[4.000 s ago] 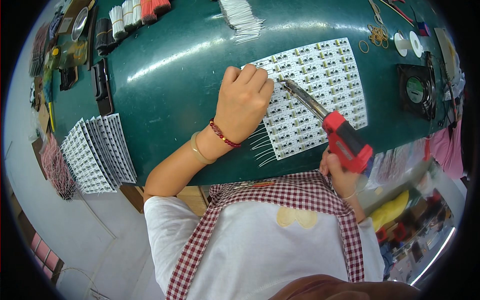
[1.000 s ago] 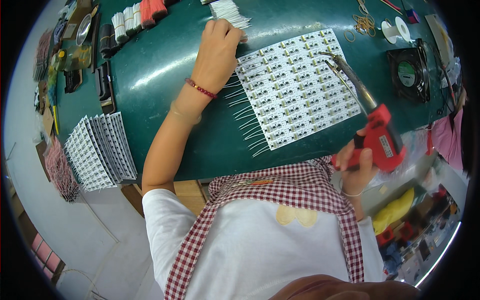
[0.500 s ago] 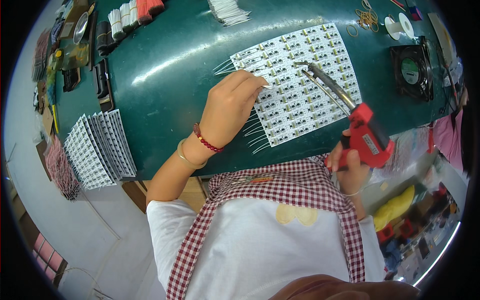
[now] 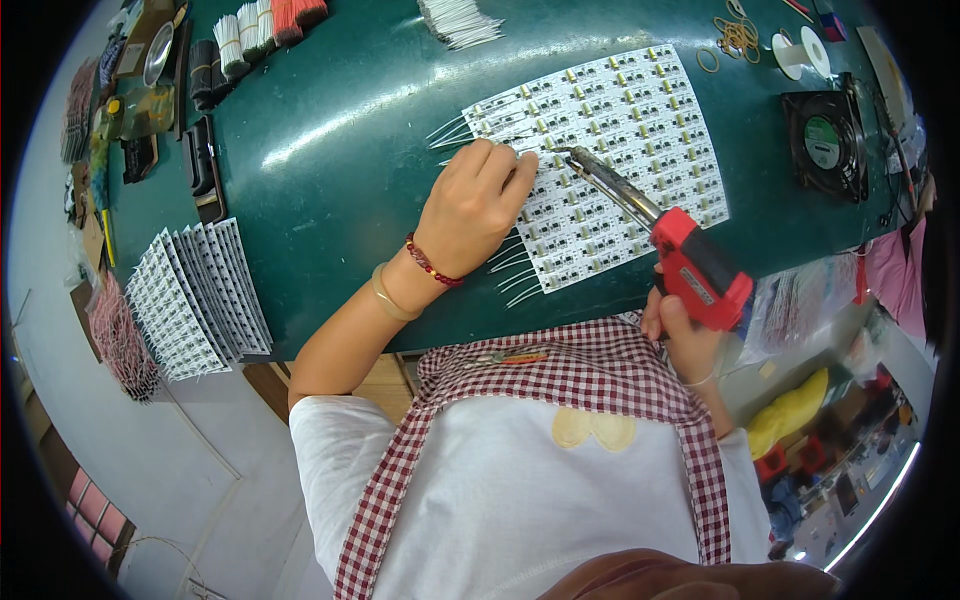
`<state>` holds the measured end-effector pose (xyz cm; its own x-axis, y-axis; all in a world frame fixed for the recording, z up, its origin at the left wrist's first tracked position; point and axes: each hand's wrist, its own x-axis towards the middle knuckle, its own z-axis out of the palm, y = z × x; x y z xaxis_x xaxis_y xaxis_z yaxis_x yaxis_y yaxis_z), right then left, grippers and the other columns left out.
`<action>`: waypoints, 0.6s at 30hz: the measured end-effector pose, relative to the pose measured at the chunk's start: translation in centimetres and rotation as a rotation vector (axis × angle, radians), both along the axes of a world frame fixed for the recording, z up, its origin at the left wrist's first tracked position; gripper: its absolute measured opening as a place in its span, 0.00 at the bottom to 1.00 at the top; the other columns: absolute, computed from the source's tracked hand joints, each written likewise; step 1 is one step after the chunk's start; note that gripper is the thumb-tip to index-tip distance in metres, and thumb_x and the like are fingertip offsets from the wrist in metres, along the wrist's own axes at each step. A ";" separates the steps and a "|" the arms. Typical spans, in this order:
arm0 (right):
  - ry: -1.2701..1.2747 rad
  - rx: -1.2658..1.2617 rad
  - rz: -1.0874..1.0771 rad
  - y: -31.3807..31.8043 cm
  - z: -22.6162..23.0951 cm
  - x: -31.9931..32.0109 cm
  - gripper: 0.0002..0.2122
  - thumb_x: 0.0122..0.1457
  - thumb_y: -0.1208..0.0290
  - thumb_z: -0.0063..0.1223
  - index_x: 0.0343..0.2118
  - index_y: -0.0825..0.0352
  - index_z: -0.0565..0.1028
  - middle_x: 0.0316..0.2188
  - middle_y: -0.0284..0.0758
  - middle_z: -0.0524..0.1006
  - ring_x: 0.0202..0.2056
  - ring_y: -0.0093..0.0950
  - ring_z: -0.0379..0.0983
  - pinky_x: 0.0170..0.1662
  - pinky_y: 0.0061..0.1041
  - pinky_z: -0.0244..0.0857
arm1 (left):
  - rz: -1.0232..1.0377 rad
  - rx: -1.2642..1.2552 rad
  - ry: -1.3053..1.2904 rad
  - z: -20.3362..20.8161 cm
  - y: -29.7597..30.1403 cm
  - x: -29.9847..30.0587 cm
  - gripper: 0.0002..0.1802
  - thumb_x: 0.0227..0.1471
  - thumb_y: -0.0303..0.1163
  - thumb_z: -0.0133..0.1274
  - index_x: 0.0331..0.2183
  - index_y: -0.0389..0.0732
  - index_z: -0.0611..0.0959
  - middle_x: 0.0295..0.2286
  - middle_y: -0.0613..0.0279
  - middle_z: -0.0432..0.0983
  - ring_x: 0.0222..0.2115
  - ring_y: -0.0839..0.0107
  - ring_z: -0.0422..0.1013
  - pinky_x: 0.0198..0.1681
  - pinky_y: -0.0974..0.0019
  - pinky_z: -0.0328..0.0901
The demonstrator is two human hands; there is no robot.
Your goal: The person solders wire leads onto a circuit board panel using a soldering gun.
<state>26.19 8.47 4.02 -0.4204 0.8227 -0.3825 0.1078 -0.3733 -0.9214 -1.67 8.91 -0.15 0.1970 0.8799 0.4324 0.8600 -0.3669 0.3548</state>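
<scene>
A white panel of small circuit boards point(image 4: 625, 190) lies on the green table, with thin white wires point(image 4: 515, 278) sticking out along its left edge. My left hand point(image 4: 475, 205) is over that edge, thumb and fingers pinched on a white wire that they mostly hide. In my right hand point(image 4: 690, 340) is a red soldering gun point(image 4: 700, 265), its long metal barrel pointing up and left. The bent tip is over the panel, just right of my left fingertips; whether it touches the board I cannot tell.
A stack of similar panels point(image 4: 200, 300) stands at the left table edge. Bundled wires point(image 4: 245, 35) and a pile of white wires point(image 4: 460, 22) lie at the far side. To the right are a black fan point(image 4: 822, 145), a white spool point(image 4: 800, 52) and rubber bands point(image 4: 738, 40).
The soldering gun has moved left and slightly down, bringing its tip close to my left fingers. My left hand has shifted slightly right and turned, hiding the white wire end.
</scene>
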 end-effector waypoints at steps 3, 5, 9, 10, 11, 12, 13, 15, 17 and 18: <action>-0.050 -0.008 0.033 -0.1 -0.6 0.1 0.18 0.60 0.67 0.50 0.49 0.73 0.64 0.18 0.34 0.69 0.17 0.19 0.64 0.24 0.18 0.62 | 0.004 -0.013 0.007 0.1 0.1 0.0 0.18 0.35 0.19 0.53 0.35 0.34 0.81 0.23 0.61 0.64 0.24 0.66 0.64 0.28 0.66 0.63; -0.078 -0.003 0.040 -0.2 -0.6 0.0 0.18 0.61 0.68 0.50 0.49 0.73 0.64 0.19 0.34 0.69 0.18 0.19 0.64 0.24 0.18 0.61 | 0.009 -0.021 0.001 0.2 0.2 0.1 0.17 0.35 0.19 0.53 0.34 0.34 0.81 0.23 0.61 0.63 0.24 0.66 0.64 0.28 0.66 0.63; -0.170 0.069 0.096 0.1 -0.6 -0.1 0.10 0.61 0.68 0.50 0.36 0.72 0.69 0.19 0.32 0.69 0.19 0.19 0.65 0.25 0.18 0.61 | 0.021 -0.014 0.026 0.2 0.3 0.2 0.15 0.36 0.19 0.54 0.34 0.34 0.80 0.23 0.60 0.62 0.25 0.66 0.64 0.28 0.66 0.63; -0.206 0.117 0.126 0.2 -0.7 0.0 0.09 0.61 0.69 0.50 0.31 0.71 0.70 0.18 0.31 0.69 0.19 0.18 0.65 0.25 0.17 0.61 | 0.021 -0.018 0.030 0.2 0.3 0.2 0.15 0.37 0.20 0.53 0.34 0.34 0.80 0.23 0.60 0.62 0.25 0.66 0.64 0.28 0.66 0.63; -0.208 0.116 0.126 0.0 -1.2 0.3 0.09 0.61 0.69 0.50 0.31 0.71 0.70 0.18 0.31 0.69 0.19 0.18 0.65 0.25 0.17 0.61 | 0.022 -0.022 0.035 0.2 0.3 0.2 0.15 0.37 0.20 0.53 0.34 0.34 0.80 0.23 0.60 0.62 0.25 0.66 0.64 0.28 0.66 0.63; -0.230 0.167 0.096 -0.4 -2.0 0.7 0.07 0.58 0.71 0.53 0.31 0.70 0.72 0.20 0.30 0.71 0.21 0.18 0.67 0.26 0.19 0.62 | 0.022 -0.022 0.033 0.3 0.4 0.2 0.15 0.37 0.20 0.53 0.34 0.34 0.80 0.23 0.60 0.62 0.25 0.66 0.64 0.28 0.66 0.63; -0.251 0.217 0.067 -0.7 -2.5 1.0 0.05 0.56 0.72 0.57 0.31 0.69 0.75 0.22 0.28 0.74 0.23 0.17 0.70 0.26 0.20 0.64 | 0.022 -0.026 0.040 0.3 0.3 0.3 0.15 0.37 0.20 0.53 0.34 0.34 0.80 0.23 0.60 0.62 0.25 0.66 0.64 0.29 0.66 0.63; -0.263 0.227 0.111 -0.7 -2.4 1.0 0.06 0.58 0.72 0.53 0.32 0.70 0.73 0.20 0.30 0.71 0.21 0.18 0.67 0.26 0.19 0.62 | 0.022 -0.030 0.048 0.3 0.3 0.3 0.14 0.38 0.21 0.53 0.34 0.33 0.80 0.23 0.60 0.62 0.25 0.66 0.64 0.29 0.66 0.63; -0.275 0.240 0.158 -0.8 -2.0 0.8 0.07 0.60 0.71 0.49 0.32 0.72 0.70 0.18 0.31 0.68 0.19 0.19 0.64 0.25 0.18 0.61 | 0.022 -0.039 0.061 0.3 0.2 0.3 0.15 0.38 0.21 0.52 0.34 0.33 0.80 0.24 0.60 0.62 0.26 0.65 0.64 0.29 0.65 0.64; -0.214 0.168 0.101 -0.9 -1.7 0.5 0.09 0.60 0.72 0.49 0.38 0.73 0.69 0.19 0.31 0.68 0.19 0.19 0.64 0.25 0.18 0.61 | 0.024 -0.039 0.061 0.3 0.2 0.3 0.15 0.38 0.21 0.52 0.34 0.33 0.80 0.24 0.60 0.62 0.26 0.65 0.64 0.29 0.65 0.64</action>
